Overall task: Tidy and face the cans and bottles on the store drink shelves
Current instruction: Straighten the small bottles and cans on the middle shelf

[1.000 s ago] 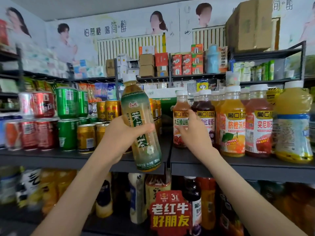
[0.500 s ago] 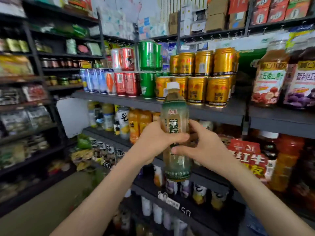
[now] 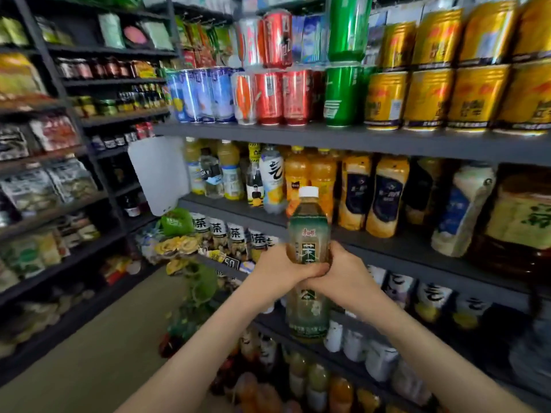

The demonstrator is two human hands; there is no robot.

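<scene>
Gripping with both hands, the person holds the clear plastic tea bottle with a green label and white cap (image 3: 308,234) upright in mid-air, just right of the view's centre. A second ago the left hand alone carried it, tilted, while the right touched a juice bottle on the shelf. Since half a second ago the bottle has dropped from the edge of the can shelf to the level of the second and third shelves, and the hands have drawn closer.

The left hand (image 3: 277,272) wraps the bottle's waist from 9 o'clock and the right hand (image 3: 346,278) from 3 o'clock. Their fingers (image 3: 316,270) curl tight round the front and meet there, hiding the middle of the label.

At the bottle's 12 o'clock the dark grey top shelf (image 3: 328,138) carries stacked blue cans (image 3: 202,93), red cans (image 3: 280,96), green cans (image 3: 343,96) and gold cans (image 3: 429,96). Orange juice bottles (image 3: 298,174) stand packed right behind the cap, with yellow-and-navy bottles (image 3: 384,198) at 2 o'clock. White-labelled tea bottles (image 3: 219,234) line the third shelf at 9 o'clock, and a blank white panel (image 3: 158,174) hangs at 10 o'clock.

The held bottle shows amber-green liquid, a small red logo on the shoulder and pale characters facing the camera. It touches no shelf.
</scene>
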